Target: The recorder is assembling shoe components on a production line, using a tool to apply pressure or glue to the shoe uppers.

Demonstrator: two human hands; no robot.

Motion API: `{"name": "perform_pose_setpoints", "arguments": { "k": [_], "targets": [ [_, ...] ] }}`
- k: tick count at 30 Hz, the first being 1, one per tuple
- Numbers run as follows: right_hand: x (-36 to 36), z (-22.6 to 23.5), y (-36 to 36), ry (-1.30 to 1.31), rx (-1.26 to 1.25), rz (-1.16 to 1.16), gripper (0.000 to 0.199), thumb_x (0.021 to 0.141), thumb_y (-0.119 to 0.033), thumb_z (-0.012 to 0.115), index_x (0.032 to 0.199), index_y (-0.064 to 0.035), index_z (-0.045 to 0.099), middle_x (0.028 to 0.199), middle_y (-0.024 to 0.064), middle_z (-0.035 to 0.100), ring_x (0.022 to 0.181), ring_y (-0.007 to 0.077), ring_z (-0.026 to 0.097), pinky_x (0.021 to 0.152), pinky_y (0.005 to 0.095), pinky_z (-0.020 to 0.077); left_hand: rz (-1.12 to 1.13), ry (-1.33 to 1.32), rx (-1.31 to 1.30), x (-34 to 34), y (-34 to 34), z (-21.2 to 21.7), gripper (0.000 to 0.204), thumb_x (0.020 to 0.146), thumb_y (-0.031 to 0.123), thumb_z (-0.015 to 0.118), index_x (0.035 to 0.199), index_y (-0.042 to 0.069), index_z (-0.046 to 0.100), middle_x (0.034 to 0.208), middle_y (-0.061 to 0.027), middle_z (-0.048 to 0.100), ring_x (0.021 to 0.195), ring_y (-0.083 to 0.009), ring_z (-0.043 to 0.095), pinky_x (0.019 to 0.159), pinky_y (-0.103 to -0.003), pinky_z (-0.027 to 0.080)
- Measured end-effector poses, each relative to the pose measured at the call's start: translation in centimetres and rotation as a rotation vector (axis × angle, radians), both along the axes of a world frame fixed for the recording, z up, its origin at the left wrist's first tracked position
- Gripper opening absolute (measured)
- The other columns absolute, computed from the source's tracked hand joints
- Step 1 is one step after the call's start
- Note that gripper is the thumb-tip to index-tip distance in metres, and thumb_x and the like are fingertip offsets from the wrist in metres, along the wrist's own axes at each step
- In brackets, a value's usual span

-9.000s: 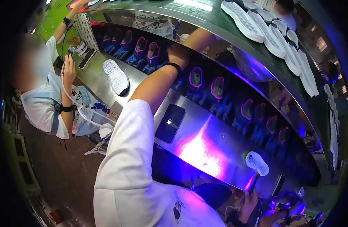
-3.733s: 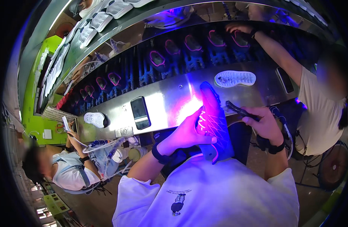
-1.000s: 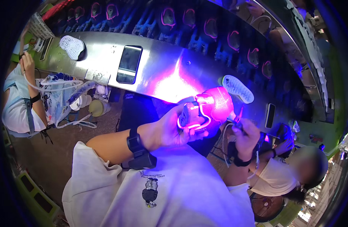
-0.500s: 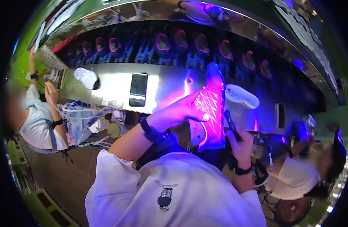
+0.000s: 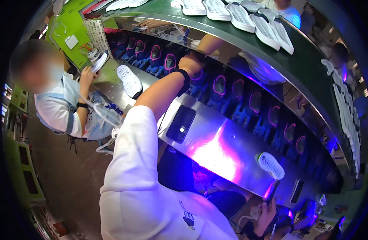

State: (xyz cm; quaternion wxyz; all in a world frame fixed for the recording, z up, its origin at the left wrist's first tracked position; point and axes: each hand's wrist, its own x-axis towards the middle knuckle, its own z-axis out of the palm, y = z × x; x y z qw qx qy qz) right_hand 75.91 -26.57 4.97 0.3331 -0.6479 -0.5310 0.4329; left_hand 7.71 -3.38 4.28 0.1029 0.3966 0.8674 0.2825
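My left arm stretches far forward over the metal bench (image 5: 160, 136). My left hand (image 5: 192, 64) is at the row of shoe uppers (image 5: 219, 85) standing on the lower rack behind the bench. Its fingers are turned away, so whether they grip anything is hidden. In my right hand (image 5: 266, 216), low at the right, is a dark, slim, brush-like tool (image 5: 273, 191) pointing up toward the bench edge. A white shoe sole (image 5: 271, 166) lies on the bench just beyond the tool.
A black phone (image 5: 181, 124) and another phone (image 5: 297, 191) rest on the bench, with a second white sole (image 5: 130, 81) farther left. Above the rack, a green belt (image 5: 168, 12) carries several soles. A co-worker (image 5: 60, 100) sits at left, handling a sole.
The shoe upper is gone from over my lap, and my left hand has gone from it to the rack. The view has swung left. My right hand still holds the tool.
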Motion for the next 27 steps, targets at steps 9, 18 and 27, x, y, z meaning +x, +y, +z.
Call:
{"name": "perform_pose_setpoints", "arguments": {
  "k": [9, 18, 27],
  "targets": [
    [-5.3, 1.1, 2.0, -0.081, -0.019, 0.025, 0.046, 0.096, 0.001, 0.054, 0.142, -0.0016, 0.052, 0.082, 0.0002, 0.060, 0.056, 0.0026, 0.047, 0.045, 0.0197, 0.0300, 0.101, 0.533, -0.192, 0.0, 6.7, -6.1, 0.052, 0.083, 0.038, 0.070, 0.126, 0.009, 0.064, 0.111, -0.0137, 0.071, 0.106, -0.0338, 0.068, 0.090, -0.048, 0.054],
    [-6.3, -0.1, 4.9, 0.036, -0.027, 0.125, 0.045, 0.096, 0.003, 0.056, 0.141, 0.0026, 0.051, 0.100, 0.0032, 0.065, 0.071, 0.0068, 0.055, 0.062, 0.0211, 0.0443, 0.121, -0.046, 0.446, 14.1, 8.8, -12.2, 0.074, 0.070, 0.018, 0.074, 0.136, 0.007, 0.043, 0.143, -0.0282, 0.039, 0.132, -0.0493, 0.037, 0.111, -0.058, 0.032],
    [0.1, -2.7, 2.0, -0.067, 0.029, 0.027, 0.048, 0.094, 0.003, 0.058, 0.141, 0.0016, 0.052, 0.099, 0.0031, 0.066, 0.070, 0.0075, 0.055, 0.062, 0.0218, 0.0460, 0.097, 0.163, 0.277, 13.9, 9.1, -10.7, 0.063, 0.077, 0.019, 0.069, 0.133, 0.003, 0.046, 0.140, -0.0300, 0.043, 0.136, -0.0512, 0.036, 0.117, -0.057, 0.028]
  ]
}}
